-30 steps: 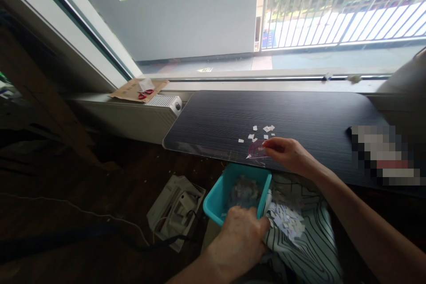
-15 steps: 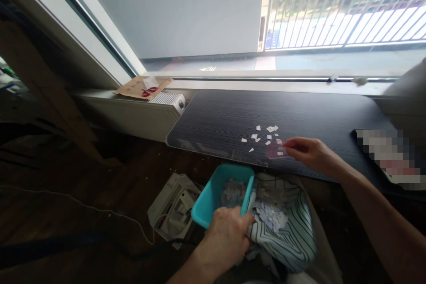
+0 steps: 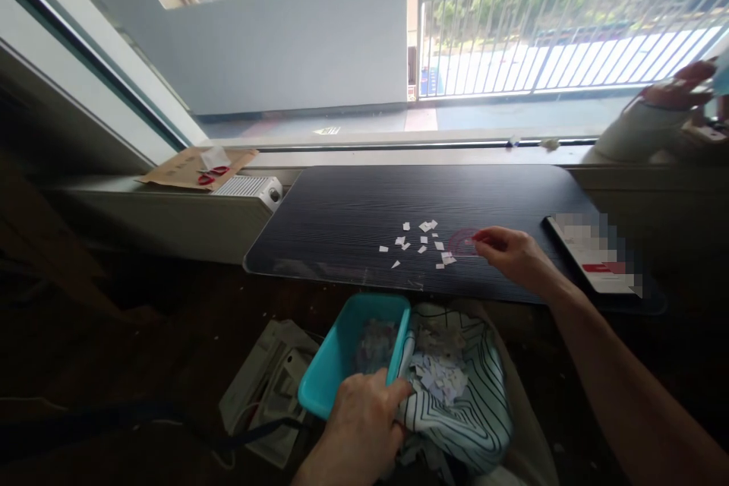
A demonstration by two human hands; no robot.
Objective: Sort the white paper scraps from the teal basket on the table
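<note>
My right hand (image 3: 506, 247) pinches a clear pink protractor (image 3: 464, 241) just over the dark tabletop (image 3: 353, 205). Left of the protractor, small white paper scraps (image 3: 423, 240) lie scattered, a few close to its edge. My left hand (image 3: 367, 414) is closed on the near rim of a turquoise plastic bin (image 3: 322, 387). Inside that bin is a pile of translucent pieces (image 3: 376, 345), too blurred to name. Touching the bin's right side is a striped cloth (image 3: 484, 425) that cradles many paper scraps (image 3: 438, 372).
A phone-like slab (image 3: 592, 258) lies at the table's right end. Red-handled scissors (image 3: 213, 173) rest on a brown envelope (image 3: 171, 167) on the sill, near a radiator (image 3: 250, 188). A pale appliance (image 3: 273, 387) sits on the floor left of the bin. The window runs behind the table.
The view has swung right. My right hand has moved the protractor rightward and away from me, leaving paper scraps uncovered beside it. My left hand keeps its hold on the bin.
</note>
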